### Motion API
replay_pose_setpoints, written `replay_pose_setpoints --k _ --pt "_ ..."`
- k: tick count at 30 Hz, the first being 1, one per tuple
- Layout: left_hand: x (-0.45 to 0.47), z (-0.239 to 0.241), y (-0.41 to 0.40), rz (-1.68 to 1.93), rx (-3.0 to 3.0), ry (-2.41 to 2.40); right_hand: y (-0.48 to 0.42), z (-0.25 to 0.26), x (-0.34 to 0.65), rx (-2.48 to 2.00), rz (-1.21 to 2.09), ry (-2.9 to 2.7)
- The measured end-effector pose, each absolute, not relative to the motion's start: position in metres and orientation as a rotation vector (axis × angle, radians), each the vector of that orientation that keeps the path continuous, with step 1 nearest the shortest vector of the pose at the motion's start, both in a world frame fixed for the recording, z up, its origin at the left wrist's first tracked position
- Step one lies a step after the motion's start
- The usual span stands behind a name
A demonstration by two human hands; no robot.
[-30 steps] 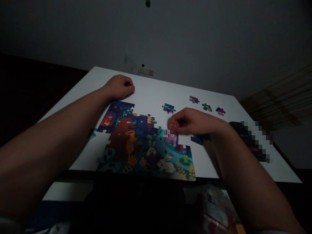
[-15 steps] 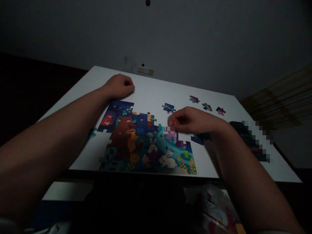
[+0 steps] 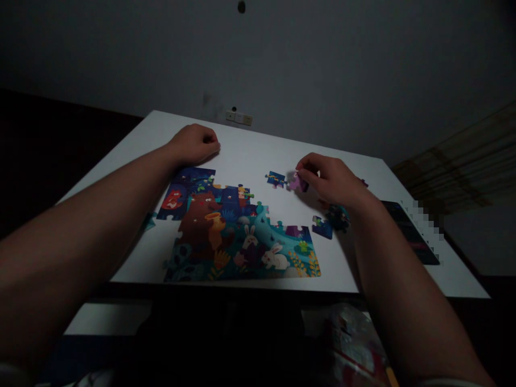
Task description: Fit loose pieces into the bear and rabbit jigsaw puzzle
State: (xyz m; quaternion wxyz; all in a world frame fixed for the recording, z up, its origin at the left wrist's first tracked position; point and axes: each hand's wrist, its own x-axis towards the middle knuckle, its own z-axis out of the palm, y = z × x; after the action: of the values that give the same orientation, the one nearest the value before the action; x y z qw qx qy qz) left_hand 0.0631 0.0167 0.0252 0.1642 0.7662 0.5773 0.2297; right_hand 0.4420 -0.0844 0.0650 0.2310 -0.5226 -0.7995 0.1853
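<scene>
A partly assembled jigsaw puzzle [image 3: 242, 236], showing a bear, rabbits and plants, lies at the table's front. Beyond its upper right side, my right hand [image 3: 328, 174] pinches a purple puzzle piece [image 3: 297, 183] between thumb and fingertips. Just left of that piece lies a blue puzzle piece [image 3: 276, 179] with a yellow pattern. My left hand [image 3: 194, 144] rests on the table behind the puzzle's upper left corner, its fingers curled closed and nothing showing in them. Below my right wrist are a dark blue puzzle piece [image 3: 322, 227] and a dark teal one [image 3: 339, 217].
The white table [image 3: 250, 148] stands near a grey wall with a socket strip [image 3: 239, 117]. At the right lies a dark flat tablet-like object [image 3: 415, 236], partly pixelated. A teal piece [image 3: 150, 221] pokes out beside my left forearm. A clear plastic bag [image 3: 355, 344] is below the table edge.
My right hand has moved away from the puzzle's edge, up and to the right, carrying the purple piece off with it. The left hand has stayed in place.
</scene>
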Motion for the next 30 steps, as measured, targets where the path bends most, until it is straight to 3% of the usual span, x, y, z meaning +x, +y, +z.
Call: replay_pose_setpoints --k 5,10,30 --pt "0.0626 0.0245 0.0168 0.636 2.221 1.668 -0.0811 0.0648 0.4559 -1.71 0.294 -2.346" --pt "0.0623 0.0254 0.0152 0.622 2.225 1.664 -0.0802 0.0627 0.4522 -1.674 0.223 -2.491" --pt "0.0612 0.0245 0.0183 0.667 2.193 1.633 -0.0787 0.0592 0.451 -1.6 0.322 -2.564"
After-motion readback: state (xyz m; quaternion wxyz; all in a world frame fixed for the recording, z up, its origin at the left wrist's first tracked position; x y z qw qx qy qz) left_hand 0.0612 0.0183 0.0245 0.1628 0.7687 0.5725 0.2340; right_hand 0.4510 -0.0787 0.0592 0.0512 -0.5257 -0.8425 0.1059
